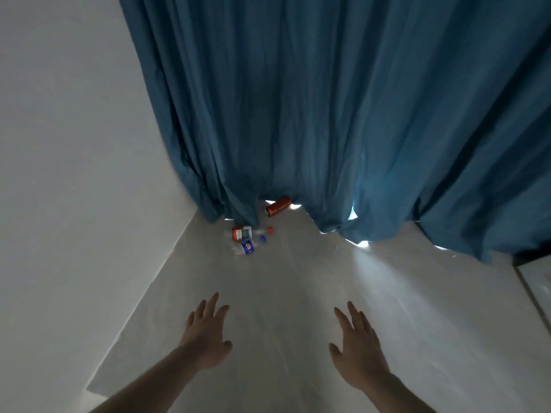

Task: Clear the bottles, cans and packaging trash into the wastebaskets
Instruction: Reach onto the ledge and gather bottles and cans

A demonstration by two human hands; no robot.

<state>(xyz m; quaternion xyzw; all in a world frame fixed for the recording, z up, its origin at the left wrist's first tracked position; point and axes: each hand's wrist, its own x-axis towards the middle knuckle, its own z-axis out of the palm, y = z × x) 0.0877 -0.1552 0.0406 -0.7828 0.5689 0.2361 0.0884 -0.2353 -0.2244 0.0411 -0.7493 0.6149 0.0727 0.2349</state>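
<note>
One red can [278,206] and two clear bottles [249,233] [250,246] are lying on the floor [298,293] by the blue curtain [328,114]; left hand [205,332] and right hand [356,344] are hovering, fingers spread, empty.

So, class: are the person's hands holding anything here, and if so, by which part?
Nothing is held. The left hand and right hand are both open, fingers spread above the floor, well short of the red can and two bottles.

Dim, bluish and slightly soft, the room is lit only by daylight leaking under the curtain [357,114] far beyond the left hand [205,335], with wide-angle bending at the edges.
</note>
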